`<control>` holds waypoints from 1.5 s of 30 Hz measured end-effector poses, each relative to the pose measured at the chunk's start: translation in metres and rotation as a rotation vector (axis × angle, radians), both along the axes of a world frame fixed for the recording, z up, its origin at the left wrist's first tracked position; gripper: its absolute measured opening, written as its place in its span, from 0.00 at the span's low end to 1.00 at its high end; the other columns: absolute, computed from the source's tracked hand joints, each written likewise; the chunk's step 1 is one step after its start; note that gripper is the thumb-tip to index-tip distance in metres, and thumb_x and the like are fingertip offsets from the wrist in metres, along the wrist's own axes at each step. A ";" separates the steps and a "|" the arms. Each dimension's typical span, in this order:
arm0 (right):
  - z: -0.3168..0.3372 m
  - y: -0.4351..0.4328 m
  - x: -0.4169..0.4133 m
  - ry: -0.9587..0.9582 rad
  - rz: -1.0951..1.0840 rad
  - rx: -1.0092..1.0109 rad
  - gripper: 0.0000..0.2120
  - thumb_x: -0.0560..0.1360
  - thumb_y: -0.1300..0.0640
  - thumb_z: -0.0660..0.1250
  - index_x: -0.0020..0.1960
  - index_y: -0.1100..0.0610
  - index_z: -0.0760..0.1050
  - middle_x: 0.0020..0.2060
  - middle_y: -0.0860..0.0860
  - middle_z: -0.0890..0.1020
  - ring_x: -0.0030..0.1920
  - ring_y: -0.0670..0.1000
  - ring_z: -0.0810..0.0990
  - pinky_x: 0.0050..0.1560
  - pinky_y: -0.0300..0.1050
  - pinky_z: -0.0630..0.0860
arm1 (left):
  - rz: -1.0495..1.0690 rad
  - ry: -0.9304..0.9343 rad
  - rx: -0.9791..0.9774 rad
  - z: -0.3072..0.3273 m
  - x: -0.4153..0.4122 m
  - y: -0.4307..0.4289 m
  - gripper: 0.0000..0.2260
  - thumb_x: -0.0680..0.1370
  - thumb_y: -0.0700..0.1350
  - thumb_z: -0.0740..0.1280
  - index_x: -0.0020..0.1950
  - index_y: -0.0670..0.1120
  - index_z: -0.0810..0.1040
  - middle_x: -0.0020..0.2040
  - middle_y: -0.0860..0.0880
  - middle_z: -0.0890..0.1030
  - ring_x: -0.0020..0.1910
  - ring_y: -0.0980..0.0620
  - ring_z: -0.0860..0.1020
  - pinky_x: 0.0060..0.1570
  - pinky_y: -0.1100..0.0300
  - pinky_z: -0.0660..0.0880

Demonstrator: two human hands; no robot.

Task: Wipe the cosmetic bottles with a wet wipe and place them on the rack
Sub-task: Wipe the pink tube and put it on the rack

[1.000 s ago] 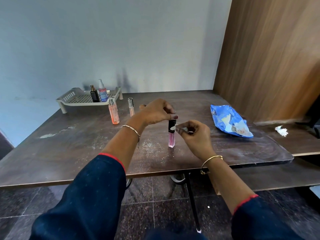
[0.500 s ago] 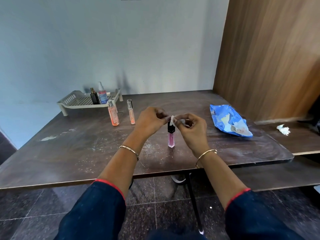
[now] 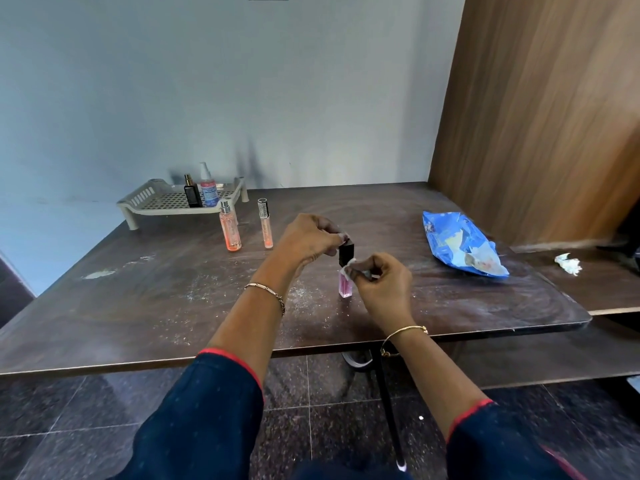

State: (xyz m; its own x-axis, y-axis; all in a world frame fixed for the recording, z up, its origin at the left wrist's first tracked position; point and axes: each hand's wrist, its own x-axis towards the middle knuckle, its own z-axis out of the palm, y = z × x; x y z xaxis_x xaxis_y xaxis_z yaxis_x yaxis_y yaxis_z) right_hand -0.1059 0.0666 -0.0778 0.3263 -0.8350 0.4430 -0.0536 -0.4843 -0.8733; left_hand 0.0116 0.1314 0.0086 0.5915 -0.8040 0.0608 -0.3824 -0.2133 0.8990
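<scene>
So the little pink bottle (image 3: 345, 288) with the black cap is standing upright on the table (image 3: 173, 306), roughly in the middle. The left hand (image 3: 308, 240) comes in from the bottle's 9 o'clock and pinches the top of the cap with its fingertips. The right hand (image 3: 381, 284) sits at the bottle's 3 o'clock, fingers curled tight on a small white wipe (image 3: 348, 270), which is pressed against the bottle right where the cap meets the pink part.

The rack (image 3: 138, 199) is way off at 10 o'clock, in the far left corner by the wall. Two things are standing on it side by side: a black bottle (image 3: 192, 192) and a spray bottle (image 3: 208, 188) with a blue label. Just off the rack's 5 o'clock corner, on the bare table, an orange bottle (image 3: 230, 232) and a slim tube (image 3: 266, 225) stand upright, near each other but not touching.

A blue packet (image 3: 460, 244) lies flat at the pink bottle's 2 o'clock. Further out at 3 o'clock there's a crumpled tissue (image 3: 568, 264) on the next surface over.
</scene>
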 end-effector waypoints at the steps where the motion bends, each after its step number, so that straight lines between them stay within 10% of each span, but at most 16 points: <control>1: 0.001 -0.001 0.000 0.004 0.005 0.009 0.08 0.63 0.65 0.77 0.33 0.59 0.78 0.33 0.48 0.83 0.36 0.47 0.82 0.40 0.44 0.79 | -0.004 -0.005 0.004 0.001 -0.001 0.000 0.07 0.72 0.41 0.73 0.47 0.39 0.83 0.42 0.41 0.83 0.37 0.50 0.79 0.51 0.54 0.79; 8: 0.014 0.002 0.002 -0.027 -0.036 -0.093 0.17 0.64 0.65 0.76 0.30 0.46 0.73 0.33 0.45 0.81 0.36 0.45 0.81 0.38 0.39 0.77 | -0.009 -0.013 -0.012 0.001 -0.004 0.001 0.05 0.73 0.39 0.72 0.46 0.38 0.82 0.42 0.40 0.82 0.37 0.49 0.78 0.51 0.52 0.79; 15: 0.006 -0.002 0.001 -0.061 0.039 0.040 0.07 0.65 0.67 0.74 0.34 0.61 0.77 0.34 0.48 0.83 0.34 0.46 0.80 0.36 0.35 0.75 | -0.038 -0.010 -0.019 -0.001 -0.004 0.000 0.02 0.74 0.38 0.71 0.44 0.39 0.82 0.35 0.46 0.80 0.33 0.51 0.77 0.51 0.52 0.78; 38: 0.018 0.012 -0.003 -0.408 0.057 0.327 0.04 0.70 0.67 0.72 0.42 0.61 0.78 0.39 0.55 0.82 0.39 0.48 0.80 0.40 0.35 0.77 | 0.035 -0.247 0.009 -0.008 -0.004 -0.003 0.07 0.75 0.49 0.69 0.46 0.47 0.84 0.31 0.53 0.78 0.31 0.55 0.73 0.37 0.60 0.71; 45: 0.023 0.020 0.012 -0.361 -0.041 0.154 0.10 0.70 0.63 0.72 0.38 0.49 0.79 0.34 0.45 0.82 0.38 0.44 0.81 0.41 0.37 0.77 | 0.085 0.028 -0.039 -0.007 -0.009 -0.005 0.11 0.72 0.41 0.74 0.50 0.36 0.82 0.43 0.41 0.82 0.38 0.49 0.79 0.40 0.61 0.78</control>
